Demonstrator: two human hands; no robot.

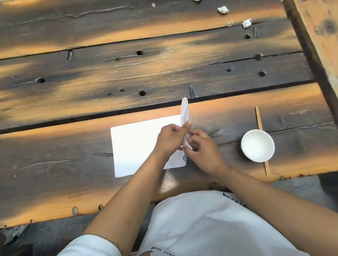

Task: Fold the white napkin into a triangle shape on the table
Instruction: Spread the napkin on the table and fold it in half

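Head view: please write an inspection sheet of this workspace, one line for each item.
Surface: dark plank table with holes and gaps between boards.
Job's things: white napkin lies flat, its right edge lifted upright.
Clutter: white bowl beside chopsticks; crumpled paper scraps at the far right.
Grippers: left hand and right hand both pinch the raised edge with their fingers.
Cables: nothing seen.
Surroundings: wooden beam at the right; grey floor below the table edge.
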